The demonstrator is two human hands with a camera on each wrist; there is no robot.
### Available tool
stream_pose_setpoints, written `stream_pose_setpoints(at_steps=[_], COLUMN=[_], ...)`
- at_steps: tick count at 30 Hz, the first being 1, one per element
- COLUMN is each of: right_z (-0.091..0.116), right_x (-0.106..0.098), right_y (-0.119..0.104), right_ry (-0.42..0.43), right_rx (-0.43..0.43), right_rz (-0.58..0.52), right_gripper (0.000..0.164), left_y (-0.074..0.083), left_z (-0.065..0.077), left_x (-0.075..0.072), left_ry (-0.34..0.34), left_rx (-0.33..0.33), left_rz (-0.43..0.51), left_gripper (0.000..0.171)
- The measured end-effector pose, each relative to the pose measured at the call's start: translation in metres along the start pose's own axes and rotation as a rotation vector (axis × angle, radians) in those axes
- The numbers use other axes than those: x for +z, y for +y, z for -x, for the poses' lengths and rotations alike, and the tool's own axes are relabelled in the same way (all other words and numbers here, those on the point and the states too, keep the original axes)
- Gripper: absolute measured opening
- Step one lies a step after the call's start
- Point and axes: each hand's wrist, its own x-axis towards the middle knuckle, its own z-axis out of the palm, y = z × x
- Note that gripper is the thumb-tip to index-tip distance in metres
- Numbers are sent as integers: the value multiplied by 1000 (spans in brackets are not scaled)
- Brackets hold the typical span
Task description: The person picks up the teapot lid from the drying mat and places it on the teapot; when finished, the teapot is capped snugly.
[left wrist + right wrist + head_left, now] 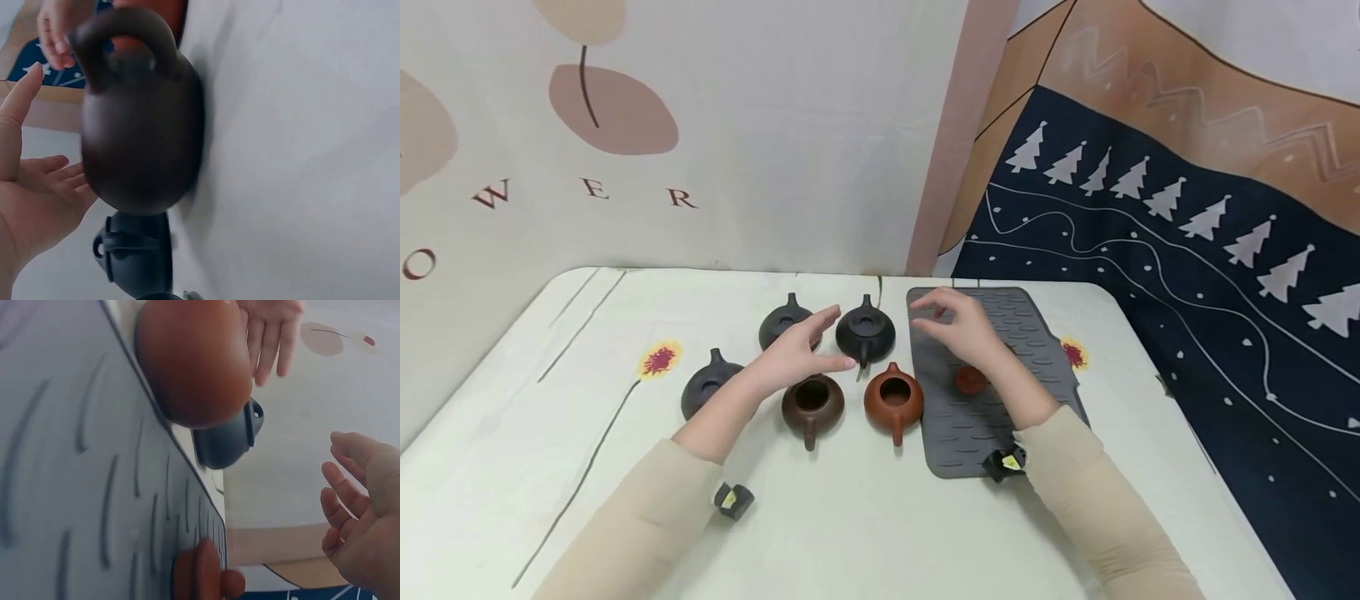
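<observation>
My left hand [797, 354] hovers over the teapots with thumb and fingers spread, holding nothing. Beneath it is a dark brown teapot [832, 417] without a lid, its handle toward me; it looms large in the left wrist view. Two black lidded teapots [872, 323] stand behind. Over the grey mat, my right hand [966, 329] is raised with fingers loosely bent and nothing between them. A reddish-brown lidless teapot [913, 407] stands by the mat's left edge. One reddish lid [206, 572] lies on the mat below my right forearm.
The ridged grey mat [955, 454] covers the right part of the white table [835, 525]. Partly behind my left forearm is another dark lidded teapot [700, 385]. A printed cloth [775, 167] hangs behind the table.
</observation>
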Motion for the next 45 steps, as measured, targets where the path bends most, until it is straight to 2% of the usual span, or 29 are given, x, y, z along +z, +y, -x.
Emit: stream_pose_setpoints(at_steps=[3, 6, 17, 24, 35, 45], right_z=[11, 22, 60, 81, 87, 88], right_x=[-6, -12, -28, -38, -46, -42], right_y=[3, 6, 21, 35, 57, 79], right_ry=[25, 42, 86, 122, 193, 241], right_rx=[18, 48, 92, 119, 189, 263], right_rz=[8, 18, 11, 38, 106, 131], right_gripper=[21, 22, 26, 26, 27, 29], left_y=[3, 4, 2, 1, -17, -38], left_z=[10, 20, 54, 70, 81, 79], left_x=[0, 0, 7, 11, 18, 25], left_ry=[28, 55, 88, 106, 96, 81], left_rx=[39, 51, 40, 22, -33, -21], left_rz=[22, 35, 94, 98, 61, 69], left_gripper=[94, 93, 93, 95, 100, 105])
